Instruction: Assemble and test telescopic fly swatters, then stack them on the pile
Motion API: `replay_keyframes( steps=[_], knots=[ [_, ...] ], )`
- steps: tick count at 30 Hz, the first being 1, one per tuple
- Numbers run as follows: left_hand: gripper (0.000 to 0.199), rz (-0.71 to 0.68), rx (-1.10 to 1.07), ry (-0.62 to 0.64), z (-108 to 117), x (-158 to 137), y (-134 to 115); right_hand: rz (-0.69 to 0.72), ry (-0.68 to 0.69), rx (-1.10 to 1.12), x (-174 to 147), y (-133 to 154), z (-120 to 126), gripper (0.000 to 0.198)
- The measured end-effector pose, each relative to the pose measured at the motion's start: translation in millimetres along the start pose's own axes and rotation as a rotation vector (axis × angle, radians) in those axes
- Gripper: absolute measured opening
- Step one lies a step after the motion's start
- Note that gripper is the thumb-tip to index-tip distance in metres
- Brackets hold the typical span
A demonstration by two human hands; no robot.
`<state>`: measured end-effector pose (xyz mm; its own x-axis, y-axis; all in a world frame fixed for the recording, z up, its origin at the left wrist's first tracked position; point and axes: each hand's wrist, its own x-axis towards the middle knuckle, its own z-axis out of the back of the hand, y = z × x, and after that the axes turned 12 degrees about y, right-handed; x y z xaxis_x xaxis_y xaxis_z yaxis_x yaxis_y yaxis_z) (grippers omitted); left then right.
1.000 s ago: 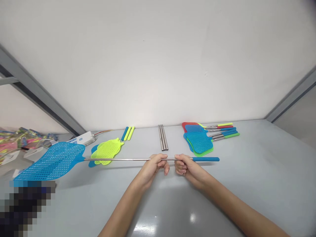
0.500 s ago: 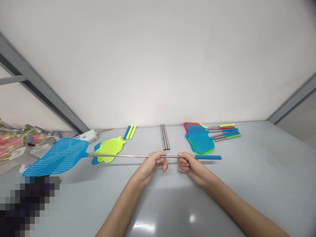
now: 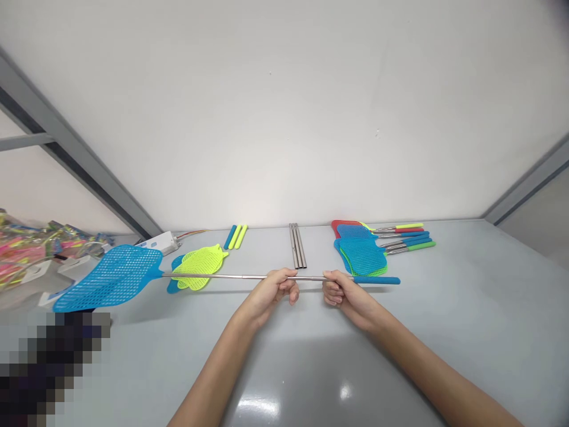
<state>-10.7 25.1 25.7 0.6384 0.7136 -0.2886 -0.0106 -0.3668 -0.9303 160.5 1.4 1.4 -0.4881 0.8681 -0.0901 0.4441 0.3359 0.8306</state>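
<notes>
A blue fly swatter (image 3: 115,277) with a thin telescopic metal rod spans the view, its mesh head at the left and its blue grip at the right. My left hand (image 3: 273,296) pinches the rod near its middle, the lower fingers curled loosely. Closed round the rod just left of the blue grip is my right hand (image 3: 344,293). Several steel tubes (image 3: 297,246) lie behind the rod, between the hands. Yellow swatter heads (image 3: 200,265) with a blue one beneath them rest under the left part of the rod.
Assembled swatters (image 3: 362,256) in several colours are stacked at the back right. Three loose grips (image 3: 235,237), one blue and two yellow, lie at the back left. A white power strip (image 3: 162,243) and a heap of bagged colourful items (image 3: 40,246) are further left. A wall (image 3: 284,118) closes the back.
Both hands keep hold of the fly swatter. The rod stretch between them is slightly longer, and the mesh head has shifted a little to the right in view.
</notes>
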Motion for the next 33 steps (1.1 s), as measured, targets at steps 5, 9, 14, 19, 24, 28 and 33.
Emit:
replay_keyframes(
  steps=[5,9,14,19,24,28,33],
  knots=[
    [0.038,0.004,0.026,-0.016,0.3,-1.0,-3.0,0.003,-0.009,-0.003,0.2,-0.2,4.5,0.035],
    [0.037,0.010,-0.001,-0.015,1.9,-1.4,-3.3,0.006,-0.012,-0.001,0.9,-0.9,6.6,0.035],
    [0.037,0.015,-0.034,-0.006,6.2,-0.3,-1.0,0.017,-0.018,-0.016,2.3,-1.1,7.8,0.034],
    [0.037,0.013,-0.066,0.017,9.3,-0.5,-1.1,0.023,-0.022,-0.024,3.2,-1.1,10.7,0.035],
    [0.036,-0.001,-0.074,0.012,11.6,-2.0,-1.6,0.037,-0.036,-0.016,2.5,-0.6,13.1,0.035],
    [0.036,0.000,-0.076,0.003,14.9,-2.7,-0.5,0.044,-0.038,-0.016,2.0,0.2,14.4,0.035],
    [0.037,0.018,-0.102,0.000,19.3,-4.1,-1.7,0.056,-0.039,-0.017,2.7,0.6,16.7,0.035]
  ],
)
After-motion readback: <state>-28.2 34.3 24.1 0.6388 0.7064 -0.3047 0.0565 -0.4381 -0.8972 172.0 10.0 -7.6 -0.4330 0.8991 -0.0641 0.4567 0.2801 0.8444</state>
